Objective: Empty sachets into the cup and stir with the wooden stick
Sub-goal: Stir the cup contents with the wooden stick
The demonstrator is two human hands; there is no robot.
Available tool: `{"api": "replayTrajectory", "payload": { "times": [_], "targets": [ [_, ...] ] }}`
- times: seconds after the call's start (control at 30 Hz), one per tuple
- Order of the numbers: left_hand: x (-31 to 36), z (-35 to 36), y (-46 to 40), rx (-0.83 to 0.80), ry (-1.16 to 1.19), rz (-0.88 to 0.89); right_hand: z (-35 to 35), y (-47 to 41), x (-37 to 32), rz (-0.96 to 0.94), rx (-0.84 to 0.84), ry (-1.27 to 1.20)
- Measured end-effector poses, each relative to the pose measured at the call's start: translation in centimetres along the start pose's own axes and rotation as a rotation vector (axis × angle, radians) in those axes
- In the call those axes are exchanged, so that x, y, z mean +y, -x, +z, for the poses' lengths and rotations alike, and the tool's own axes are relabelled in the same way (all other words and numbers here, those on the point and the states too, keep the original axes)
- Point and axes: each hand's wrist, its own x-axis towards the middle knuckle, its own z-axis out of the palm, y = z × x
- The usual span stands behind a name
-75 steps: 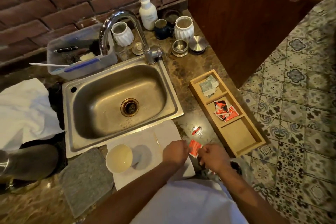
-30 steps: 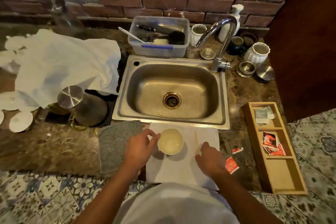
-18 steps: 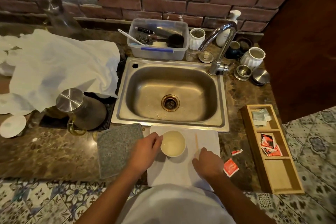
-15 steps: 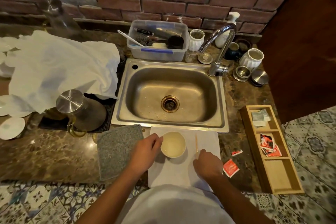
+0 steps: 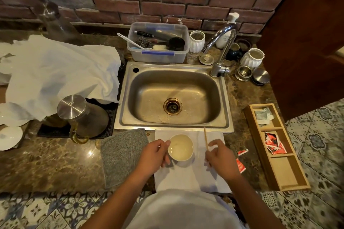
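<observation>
A small cream cup (image 5: 181,147) holding pale liquid stands on a white paper towel (image 5: 188,176) in front of the sink. My left hand (image 5: 154,156) holds the cup's left side, thumb at the rim. My right hand (image 5: 220,158) pinches the lower end of a thin wooden stick (image 5: 205,137), which points away from me to the right of the cup. A torn red sachet (image 5: 240,166) and its torn-off strip (image 5: 242,152) lie on the counter right of my right hand.
A steel sink (image 5: 173,98) with a tap (image 5: 219,50) lies behind the towel. A grey cloth (image 5: 121,152) is left of the cup, a steel kettle (image 5: 81,115) further left. A wooden tray (image 5: 275,147) with red and green sachets sits at right.
My right hand has let go of the red sachet, moved to the paper towel and picked up the wooden stick. My left hand has taken hold of the cup. The view swung left.
</observation>
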Motion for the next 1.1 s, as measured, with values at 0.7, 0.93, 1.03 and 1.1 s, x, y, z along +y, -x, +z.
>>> {"api": "replayTrajectory", "payload": {
  "times": [0.7, 0.93, 1.03, 1.1],
  "targets": [
    [0.7, -0.3, -0.1, -0.020, 0.043, -0.077, -3.5, 4.8, -9.6, -0.321, -0.075, -0.591],
    [1.2, -0.4, -0.1, -0.026, 0.079, -0.104, -1.6, 3.6, -5.6, -0.352, 0.016, -0.305],
    [1.3, -0.4, 0.1, -0.010, 0.032, -0.080, -1.0, 3.4, -4.6, -0.302, 0.002, -0.259],
    [1.3, -0.5, 0.2, -0.009, 0.003, -0.068, -0.9, 3.0, -4.0, -0.290, -0.031, -0.183]
  ]
}}
